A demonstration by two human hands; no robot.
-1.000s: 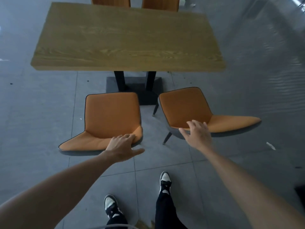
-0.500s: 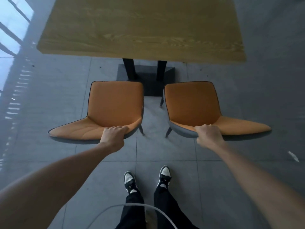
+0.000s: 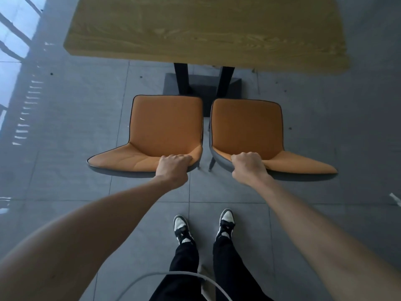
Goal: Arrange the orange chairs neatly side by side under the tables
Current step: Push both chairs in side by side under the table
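Two orange chairs stand side by side in front of a wooden table [image 3: 206, 29], their seats pointing toward it. My left hand [image 3: 173, 168] grips the top edge of the left orange chair's [image 3: 167, 124] backrest. My right hand [image 3: 249, 168] grips the backrest top of the right orange chair [image 3: 247, 129]. A narrow gap separates the two chairs. The seat fronts sit near the table's black pedestal base [image 3: 204, 88], short of the tabletop's near edge.
Grey tiled floor [image 3: 65, 118] surrounds the chairs. My two feet in black-and-white shoes [image 3: 204, 227] stand just behind the chairs. A thin grey cable [image 3: 173, 275] loops at the bottom. Window light reflects on the floor at far left.
Both hands went from reaching to gripping the backrests. The two chairs have been drawn closer together and turned to sit straight and parallel.
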